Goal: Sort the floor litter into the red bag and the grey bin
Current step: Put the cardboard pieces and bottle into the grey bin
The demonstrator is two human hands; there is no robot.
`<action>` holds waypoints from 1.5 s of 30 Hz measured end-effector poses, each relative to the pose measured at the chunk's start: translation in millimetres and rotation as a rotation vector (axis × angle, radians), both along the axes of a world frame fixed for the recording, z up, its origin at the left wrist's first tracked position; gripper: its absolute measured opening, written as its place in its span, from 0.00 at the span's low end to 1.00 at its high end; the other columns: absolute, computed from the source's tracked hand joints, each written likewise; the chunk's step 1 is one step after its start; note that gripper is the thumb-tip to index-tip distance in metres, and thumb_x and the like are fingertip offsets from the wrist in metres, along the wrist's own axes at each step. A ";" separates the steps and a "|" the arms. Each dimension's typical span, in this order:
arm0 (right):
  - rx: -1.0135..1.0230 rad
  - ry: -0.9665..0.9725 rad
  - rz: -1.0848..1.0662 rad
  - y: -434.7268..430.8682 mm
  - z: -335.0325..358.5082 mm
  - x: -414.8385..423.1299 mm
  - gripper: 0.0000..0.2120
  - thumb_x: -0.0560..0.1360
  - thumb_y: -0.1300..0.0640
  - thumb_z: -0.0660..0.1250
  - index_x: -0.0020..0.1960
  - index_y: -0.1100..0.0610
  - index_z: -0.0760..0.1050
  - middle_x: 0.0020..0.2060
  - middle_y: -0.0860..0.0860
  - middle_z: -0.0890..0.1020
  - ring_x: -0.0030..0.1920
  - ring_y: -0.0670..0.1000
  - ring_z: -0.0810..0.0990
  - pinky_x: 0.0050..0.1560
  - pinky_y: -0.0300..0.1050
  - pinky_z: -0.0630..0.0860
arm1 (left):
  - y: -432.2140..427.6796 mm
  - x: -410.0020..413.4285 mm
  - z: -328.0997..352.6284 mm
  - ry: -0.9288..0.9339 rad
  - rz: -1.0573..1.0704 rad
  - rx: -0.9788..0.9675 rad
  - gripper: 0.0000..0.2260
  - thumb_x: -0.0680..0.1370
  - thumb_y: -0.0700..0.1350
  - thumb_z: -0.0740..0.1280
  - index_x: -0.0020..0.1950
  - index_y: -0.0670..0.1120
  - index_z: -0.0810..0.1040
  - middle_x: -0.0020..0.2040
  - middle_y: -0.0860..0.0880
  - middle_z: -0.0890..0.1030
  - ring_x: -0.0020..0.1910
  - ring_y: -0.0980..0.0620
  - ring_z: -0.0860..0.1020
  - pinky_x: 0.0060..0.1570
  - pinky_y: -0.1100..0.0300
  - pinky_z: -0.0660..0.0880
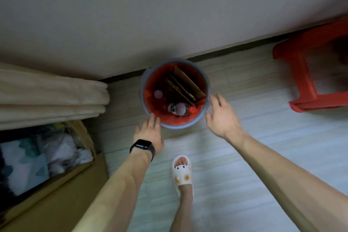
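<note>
Grey bin (177, 127): round, upright on the floor (263, 137), far side close to the wall (169, 15) base. Lined w/ red bag (150, 81), bag mouth up at the rim, no loose handle in view. Inside: cardboard (188, 84) sheets on edge, leaning across the far-right half; clear bottle (178, 109) w/ red cap lying at the near side; pale round thing (158, 94) at left, prob. another bottle end-on, too blurred to confirm.

Handling, as a guess: plastic shell, stiff & smooth, so a bit slippery under flat palms. Contents light, bag far from full by the look, so easy to lift or slide w/ two hands. Not fragile. Some tip risk from the tall cardboard if tilted. Best hold: rim at opposite sides, fingers hooked over the lip, thumbs outside. Pinching the bag alone likely to drag the thin film out or tear it.

Left hand (149, 133), black watch (142, 146) on wrist, at the near-left rim: fingers straight, released, grasping nothing; fingertips at or on the rim, contact unclear. Right hand (221, 115) just beside the right rim: fingers spread, likewise released, nothing held.

Further out: foot in white slipper (181, 172) near the bin's front; red stool (301, 73) far right; open cardboard box (84, 175) w/ soft stuff at left, folded beige fabric (52, 96) beyond it.
</note>
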State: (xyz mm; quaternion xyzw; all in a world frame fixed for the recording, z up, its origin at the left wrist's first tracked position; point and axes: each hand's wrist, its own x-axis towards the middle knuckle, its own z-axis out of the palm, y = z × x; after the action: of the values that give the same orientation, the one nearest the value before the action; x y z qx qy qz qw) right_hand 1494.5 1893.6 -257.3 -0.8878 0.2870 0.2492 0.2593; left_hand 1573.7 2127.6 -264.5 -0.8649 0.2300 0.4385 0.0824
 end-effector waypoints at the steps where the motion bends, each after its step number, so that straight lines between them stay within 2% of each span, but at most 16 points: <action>1: 0.024 0.028 -0.022 1.5 5.7 -22.3 0.31 0.79 0.51 0.59 0.79 0.52 0.53 0.79 0.54 0.54 0.75 0.60 0.61 0.70 0.55 0.66 | -6.1 -12.4 6.3 0.001 -0.017 0.002 0.35 0.77 0.50 0.62 0.80 0.47 0.48 0.80 0.46 0.47 0.78 0.44 0.53 0.75 0.44 0.55; 4: 0.094 0.104 -0.144 5.9 21.2 -100.1 0.30 0.80 0.50 0.58 0.79 0.53 0.54 0.80 0.52 0.52 0.76 0.58 0.59 0.73 0.53 0.64 | -34.7 -58.9 28.2 0.060 -0.081 -0.005 0.35 0.78 0.51 0.61 0.80 0.47 0.47 0.80 0.45 0.49 0.78 0.44 0.52 0.75 0.45 0.54; 7: 0.145 0.149 -0.278 12.3 33.0 -173.7 0.29 0.80 0.50 0.59 0.79 0.54 0.56 0.79 0.53 0.55 0.76 0.57 0.59 0.74 0.50 0.62 | -64.7 -114.6 41.4 0.145 -0.166 -0.045 0.32 0.80 0.49 0.59 0.80 0.47 0.48 0.80 0.45 0.48 0.79 0.45 0.50 0.76 0.46 0.52; 14: 0.215 0.234 -0.619 19.3 60.2 -411.2 0.27 0.80 0.52 0.60 0.77 0.55 0.61 0.77 0.53 0.62 0.76 0.54 0.61 0.75 0.45 0.58 | -149.1 -304.0 66.3 0.231 -0.480 -0.070 0.30 0.80 0.47 0.57 0.80 0.49 0.48 0.80 0.46 0.49 0.79 0.46 0.49 0.76 0.46 0.51; 18: 0.223 0.289 -0.835 20.7 62.4 -530.6 0.25 0.80 0.51 0.60 0.75 0.55 0.63 0.75 0.52 0.65 0.73 0.54 0.66 0.72 0.47 0.63 | -182.3 -402.2 67.2 0.283 -0.652 -0.029 0.30 0.81 0.47 0.56 0.80 0.49 0.46 0.80 0.46 0.47 0.79 0.47 0.47 0.77 0.47 0.49; 25: 0.254 0.292 -1.273 17.6 45.0 -729.3 0.25 0.77 0.52 0.64 0.73 0.55 0.67 0.69 0.55 0.73 0.68 0.59 0.71 0.67 0.49 0.68 | -237.9 -574.7 48.5 0.293 -0.974 0.022 0.31 0.81 0.50 0.58 0.80 0.51 0.46 0.81 0.48 0.46 0.79 0.48 0.47 0.77 0.48 0.48; 29: 0.294 0.271 -1.411 8.3 14.2 -822.3 0.25 0.78 0.53 0.64 0.73 0.56 0.65 0.71 0.57 0.70 0.71 0.58 0.68 0.70 0.49 0.65 | -263.4 -661.6 15.6 0.277 -1.083 0.057 0.32 0.81 0.52 0.59 0.80 0.51 0.46 0.81 0.49 0.46 0.79 0.48 0.47 0.77 0.49 0.48; 33: 0.302 0.272 -1.450 -8.3 -25.2 -882.5 0.28 0.77 0.52 0.66 0.74 0.58 0.64 0.70 0.59 0.71 0.69 0.61 0.70 0.67 0.51 0.69 | -282.0 -718.4 -21.0 0.263 -1.145 0.073 0.34 0.79 0.55 0.62 0.80 0.52 0.48 0.81 0.49 0.47 0.79 0.46 0.48 0.77 0.48 0.50; 38: 0.319 0.286 -1.488 -43.9 -113.3 -961.2 0.30 0.77 0.48 0.67 0.75 0.55 0.62 0.70 0.58 0.70 0.69 0.61 0.70 0.67 0.52 0.70 | -306.1 -799.2 -122.6 0.218 -1.231 0.066 0.36 0.78 0.57 0.65 0.79 0.54 0.49 0.80 0.49 0.48 0.78 0.43 0.49 0.76 0.45 0.52; 45: 0.283 0.203 -1.397 -79.8 -238.8 -995.0 0.39 0.72 0.44 0.74 0.77 0.52 0.59 0.74 0.53 0.66 0.72 0.58 0.66 0.69 0.52 0.67 | -312.7 -857.2 -247.7 0.149 -1.363 -0.007 0.33 0.74 0.59 0.69 0.74 0.50 0.61 0.74 0.48 0.56 0.70 0.44 0.62 0.66 0.47 0.67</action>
State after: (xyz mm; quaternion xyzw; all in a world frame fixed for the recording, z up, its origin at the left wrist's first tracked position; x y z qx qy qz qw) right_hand 499.6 1813.8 -496.1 -0.4270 0.7756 0.1412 0.4430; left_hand 716.5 1814.9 -512.2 -0.4950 0.7294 0.3463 0.3211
